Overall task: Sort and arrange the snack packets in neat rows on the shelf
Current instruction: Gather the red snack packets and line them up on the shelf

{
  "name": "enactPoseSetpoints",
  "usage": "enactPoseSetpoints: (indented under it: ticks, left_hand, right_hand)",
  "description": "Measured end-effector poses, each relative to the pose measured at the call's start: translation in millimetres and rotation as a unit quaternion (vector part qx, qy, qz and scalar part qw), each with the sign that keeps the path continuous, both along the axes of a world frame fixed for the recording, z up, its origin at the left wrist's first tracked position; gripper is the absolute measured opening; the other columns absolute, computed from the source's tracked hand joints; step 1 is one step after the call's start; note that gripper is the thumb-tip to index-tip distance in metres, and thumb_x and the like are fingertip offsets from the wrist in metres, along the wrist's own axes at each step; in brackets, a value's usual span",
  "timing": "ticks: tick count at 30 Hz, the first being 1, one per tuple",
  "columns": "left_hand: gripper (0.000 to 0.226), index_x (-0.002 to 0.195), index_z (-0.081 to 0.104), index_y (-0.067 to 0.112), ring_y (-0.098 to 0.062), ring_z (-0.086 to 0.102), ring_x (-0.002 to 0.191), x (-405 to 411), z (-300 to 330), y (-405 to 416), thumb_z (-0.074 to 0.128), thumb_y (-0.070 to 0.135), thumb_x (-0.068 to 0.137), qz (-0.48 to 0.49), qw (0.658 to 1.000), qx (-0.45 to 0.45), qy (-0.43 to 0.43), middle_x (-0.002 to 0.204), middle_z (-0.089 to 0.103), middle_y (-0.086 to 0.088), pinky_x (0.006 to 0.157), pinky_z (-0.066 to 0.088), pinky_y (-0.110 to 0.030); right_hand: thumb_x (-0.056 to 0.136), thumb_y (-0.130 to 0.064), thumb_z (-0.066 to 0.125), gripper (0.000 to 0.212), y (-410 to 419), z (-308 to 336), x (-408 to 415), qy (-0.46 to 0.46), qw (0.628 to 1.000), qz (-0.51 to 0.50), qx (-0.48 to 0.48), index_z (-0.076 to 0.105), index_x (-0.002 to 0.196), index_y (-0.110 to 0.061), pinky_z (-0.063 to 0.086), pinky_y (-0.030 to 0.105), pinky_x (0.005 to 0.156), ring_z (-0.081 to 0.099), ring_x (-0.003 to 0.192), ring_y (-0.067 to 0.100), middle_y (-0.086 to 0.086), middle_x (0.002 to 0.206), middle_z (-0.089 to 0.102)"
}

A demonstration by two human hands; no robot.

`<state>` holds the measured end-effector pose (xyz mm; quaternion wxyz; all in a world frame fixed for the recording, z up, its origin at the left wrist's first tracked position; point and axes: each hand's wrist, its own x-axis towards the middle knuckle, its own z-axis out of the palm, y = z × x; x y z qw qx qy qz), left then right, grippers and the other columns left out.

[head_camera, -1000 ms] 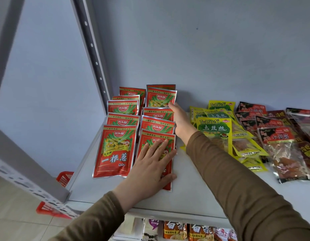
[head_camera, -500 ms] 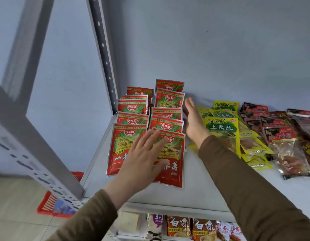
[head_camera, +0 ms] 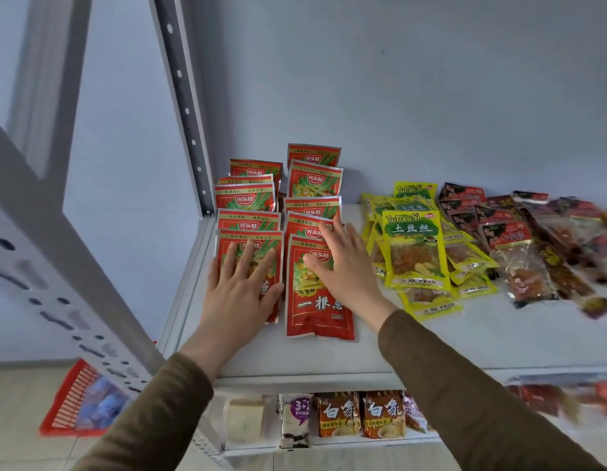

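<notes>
pressing my left hand [head_camera: 241,294] flat, fingers spread, on the left red packet [head_camera: 249,266]. my right hand [head_camera: 343,266], fingers spread flat too, covers the right red packet [head_camera: 317,300], whose long axis runs six to twelve o'clock.

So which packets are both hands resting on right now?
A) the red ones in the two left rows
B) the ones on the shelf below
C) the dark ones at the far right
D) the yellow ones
A: the left hand and right hand lie flat, fingers spread, on the red packets.
</notes>
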<state>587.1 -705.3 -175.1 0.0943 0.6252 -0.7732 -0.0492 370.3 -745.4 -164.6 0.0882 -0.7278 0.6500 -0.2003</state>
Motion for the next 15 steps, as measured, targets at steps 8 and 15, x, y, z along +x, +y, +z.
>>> enactPoseSetpoints:
  ticks: [8, 15]
  left_hand:
    - [0.077, 0.162, -0.011, 0.038, -0.025, -0.025, 0.154, -17.1, 12.0, 1.6, 0.002, 0.076, 0.096, -0.004, 1.000, -0.025, 0.009, 0.171, -0.014, 0.001, 0.123, -0.017, -0.050]
    - [0.076, 0.163, -0.006, 0.032, -0.028, -0.024, 0.153, -77.0, 19.7, 7.3, 0.003, 0.072, 0.099, -0.094, 0.994, -0.058, -0.024, 0.171, -0.013, -0.005, 0.125, -0.013, -0.048]
  right_hand:
    - [0.099, -0.063, 0.045, 0.074, -6.5, 7.0, -3.0, -0.063, 0.998, 0.031, -0.006, 0.016, 0.161, -0.036, 0.000, 0.033, 0.121, -0.006, 0.156, 0.014, -0.008, 0.170, -0.001]
    - [0.107, -0.042, 0.044, 0.049, -28.7, 52.3, -13.2, -0.419, 0.905, -0.059, 0.041, 0.038, 0.152, -0.025, 0.046, 0.004, 0.079, 0.055, 0.108, -0.010, -0.012, 0.139, 0.046]
